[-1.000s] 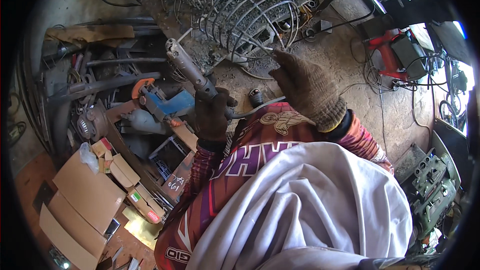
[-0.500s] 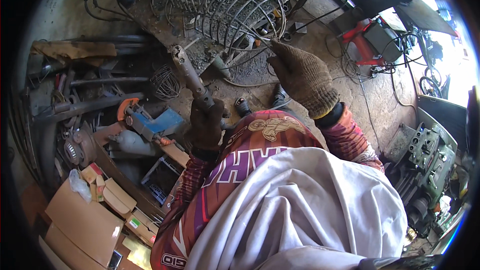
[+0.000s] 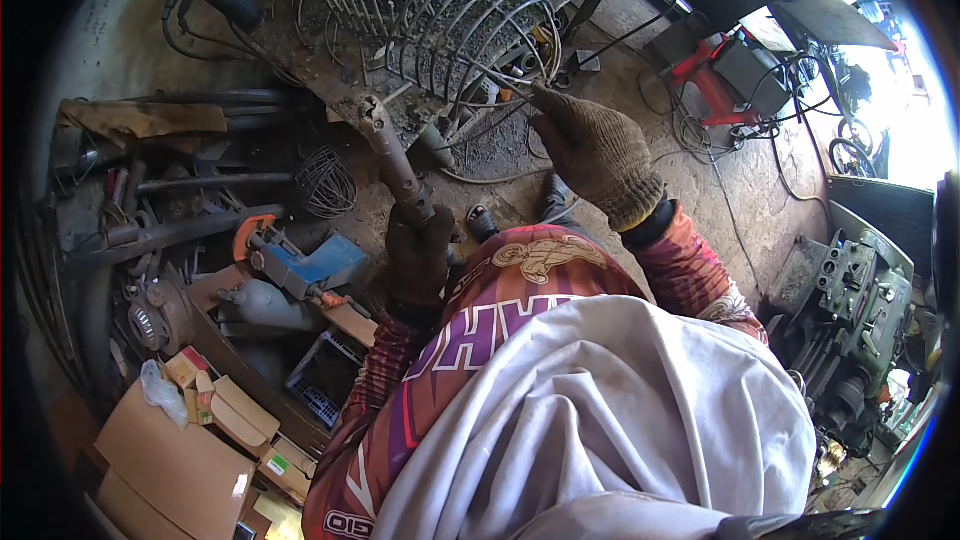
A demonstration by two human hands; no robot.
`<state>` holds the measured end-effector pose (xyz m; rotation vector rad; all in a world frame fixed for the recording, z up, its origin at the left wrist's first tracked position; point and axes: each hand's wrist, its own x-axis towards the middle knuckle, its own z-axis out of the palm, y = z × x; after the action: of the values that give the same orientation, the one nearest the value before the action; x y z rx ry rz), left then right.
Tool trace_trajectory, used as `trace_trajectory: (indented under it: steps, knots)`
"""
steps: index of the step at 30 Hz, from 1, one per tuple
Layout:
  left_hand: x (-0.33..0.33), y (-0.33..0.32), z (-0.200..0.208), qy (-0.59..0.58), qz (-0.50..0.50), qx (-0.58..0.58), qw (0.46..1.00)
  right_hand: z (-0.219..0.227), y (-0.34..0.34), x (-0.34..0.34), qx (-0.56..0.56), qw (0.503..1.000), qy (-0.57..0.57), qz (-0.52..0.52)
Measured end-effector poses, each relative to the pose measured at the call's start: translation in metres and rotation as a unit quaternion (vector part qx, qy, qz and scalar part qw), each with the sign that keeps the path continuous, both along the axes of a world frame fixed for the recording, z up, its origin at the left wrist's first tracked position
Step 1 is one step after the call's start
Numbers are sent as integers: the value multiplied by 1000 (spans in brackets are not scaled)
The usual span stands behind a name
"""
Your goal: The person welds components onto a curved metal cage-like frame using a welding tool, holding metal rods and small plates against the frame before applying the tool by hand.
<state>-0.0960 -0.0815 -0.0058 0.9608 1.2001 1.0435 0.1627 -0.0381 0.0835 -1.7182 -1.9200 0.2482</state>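
My left hand (image 3: 418,252), in a dark glove, is closed round the lower part of a steel pipe (image 3: 393,155). The pipe tilts up and away, with holes along its side and a rough open top. My right hand (image 3: 598,155), in a brown knitted glove, pinches the near end of a thin metal rod (image 3: 497,74) at the right side of a cage of curved rods (image 3: 480,15). The glove hides the rod's tip; whether rod and cage are joined I cannot tell. The cage lies on a grimy worktable (image 3: 335,80).
Several upright pegs (image 3: 370,0) stand on the worktable. Left are a wire bundle (image 3: 327,183), a blue and orange tool (image 3: 310,255), a grey cylinder (image 3: 268,306) and cardboard boxes (image 3: 170,460). Right are a red-framed machine (image 3: 715,85), floor cables (image 3: 700,140) and a green machine (image 3: 865,290).
The pipe in my left hand has shifted slightly right and down in the picture. My right hand keeps its pinch at the cage's side. The whole view has shifted a little.
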Motion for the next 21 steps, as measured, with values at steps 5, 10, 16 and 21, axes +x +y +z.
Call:
trace_trajectory:
  steps: [5, 10, 16, 21]
  knots:
    - [-7, 1, -20, 90, -22, 66, 993, 4, -1, 4, 7, 1000, -5, -1]
    - [-4, 3, -14, 35, -14, 47, 998, 1, 0, 8, 27, 1000, -11, 9]
    - [-1, 5, -20, 13, -8, 32, 999, -3, 1, 8, 40, 999, -13, 19]
    - [2, 8, -17, 33, -9, 25, 999, -2, 2, 8, 44, 999, -28, 14]
